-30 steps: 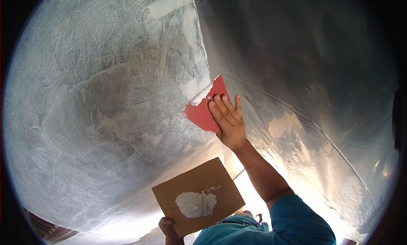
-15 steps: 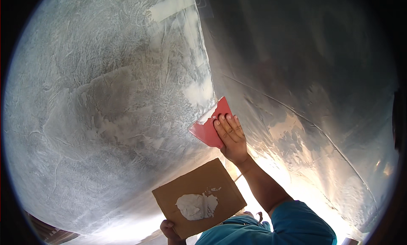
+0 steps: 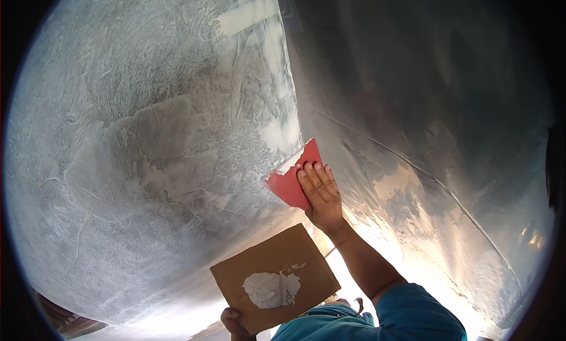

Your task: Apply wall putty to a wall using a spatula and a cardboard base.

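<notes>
My right hand [image 3: 321, 193] grips a red putty spreader [image 3: 289, 185], its fingers laid flat along the blade's face. White paste coats the blade's upper edge, which lies against the pale grey plastered wall [image 3: 147, 182] close to its vertical edge. Lower down, my left hand [image 3: 234, 321] holds a brown board [image 3: 236, 276] by its lower left corner. A mound of white putty [image 3: 263, 290] sits on the middle of this board, with a few smears beside it.
Right of the wall's edge stretches a dark, shiny, creased sheet [image 3: 436, 134] with a long ridge running down it. Smooth white patches [image 3: 247, 15] mark the wall near its edge. Bright light comes in low, behind my right arm.
The view has shifted slightly, with the wall's edge a little further right. The spreader remains near that edge, and both hands keep their holds.
</notes>
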### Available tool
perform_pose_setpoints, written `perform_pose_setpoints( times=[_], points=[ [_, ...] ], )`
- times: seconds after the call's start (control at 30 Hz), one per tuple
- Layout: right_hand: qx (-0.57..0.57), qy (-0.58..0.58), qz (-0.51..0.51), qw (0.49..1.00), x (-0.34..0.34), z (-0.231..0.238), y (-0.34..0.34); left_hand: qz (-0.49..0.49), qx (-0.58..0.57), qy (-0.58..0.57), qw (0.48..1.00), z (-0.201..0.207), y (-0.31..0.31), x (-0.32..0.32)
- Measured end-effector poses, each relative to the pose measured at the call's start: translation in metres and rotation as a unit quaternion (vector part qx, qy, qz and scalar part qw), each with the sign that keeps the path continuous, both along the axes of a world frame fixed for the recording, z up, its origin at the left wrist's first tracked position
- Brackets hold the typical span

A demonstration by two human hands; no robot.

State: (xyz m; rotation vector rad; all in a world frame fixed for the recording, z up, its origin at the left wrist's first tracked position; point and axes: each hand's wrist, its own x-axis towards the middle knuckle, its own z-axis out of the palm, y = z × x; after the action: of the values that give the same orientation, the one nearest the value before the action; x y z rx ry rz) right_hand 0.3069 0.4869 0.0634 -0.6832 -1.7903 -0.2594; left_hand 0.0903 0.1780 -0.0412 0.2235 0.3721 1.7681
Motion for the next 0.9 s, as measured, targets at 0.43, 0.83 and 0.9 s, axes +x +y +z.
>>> perform_pose_setpoints(
  times=[0.43, 0.83, 0.9],
  points=[
    [0.117, 0.011, -0.056, 0.991, -0.008, 0.121, 0.006, -0.035, 0.029, -0.019, 0.999, 0.015, 0.007, 0.009],
    [0.068, 0.034, -0.046, 0.996, 0.020, 0.067, -0.022, -0.020, 0.025, -0.020, 0.999, -0.003, -0.005, -0.004],
    [0.089, 0.029, -0.057, 0.994, 0.015, 0.102, -0.009, -0.028, 0.020, -0.030, 0.999, -0.009, -0.004, -0.007]
  ],
)
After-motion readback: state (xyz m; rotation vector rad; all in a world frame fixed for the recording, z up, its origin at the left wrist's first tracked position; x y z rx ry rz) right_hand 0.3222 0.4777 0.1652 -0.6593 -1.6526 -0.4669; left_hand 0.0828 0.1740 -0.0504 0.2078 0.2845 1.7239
